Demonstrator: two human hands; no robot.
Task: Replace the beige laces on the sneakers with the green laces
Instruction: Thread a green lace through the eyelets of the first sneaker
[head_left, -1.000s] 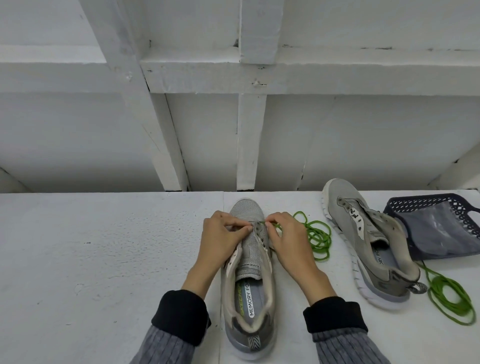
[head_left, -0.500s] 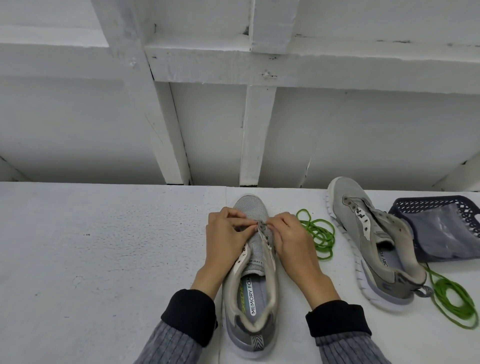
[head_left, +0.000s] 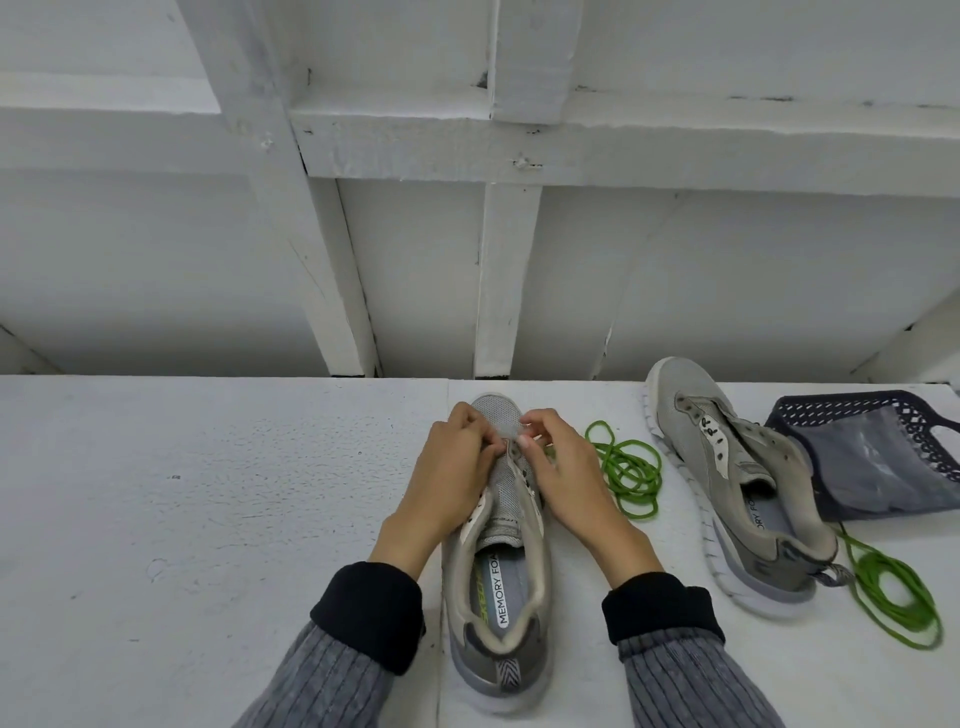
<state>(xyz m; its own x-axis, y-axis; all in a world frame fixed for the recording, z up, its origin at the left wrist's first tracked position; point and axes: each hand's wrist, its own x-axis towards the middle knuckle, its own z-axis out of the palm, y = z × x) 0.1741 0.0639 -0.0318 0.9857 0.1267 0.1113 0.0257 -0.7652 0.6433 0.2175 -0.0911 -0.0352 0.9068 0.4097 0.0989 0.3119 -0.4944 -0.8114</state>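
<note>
My left hand (head_left: 457, 467) and right hand (head_left: 558, 467) pinch at the toe-end eyelets of the near sneaker (head_left: 498, 561), starting the green lace (head_left: 626, 473) coiled just right of my right hand; next, feed its tip through.

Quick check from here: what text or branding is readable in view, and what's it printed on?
"MEMORY FOA": white label on the near sneaker's insole, end hidden.
Green logo beside it: too blurred to read.
Far sneaker's insole print: partly hidden, unreadable.
</note>
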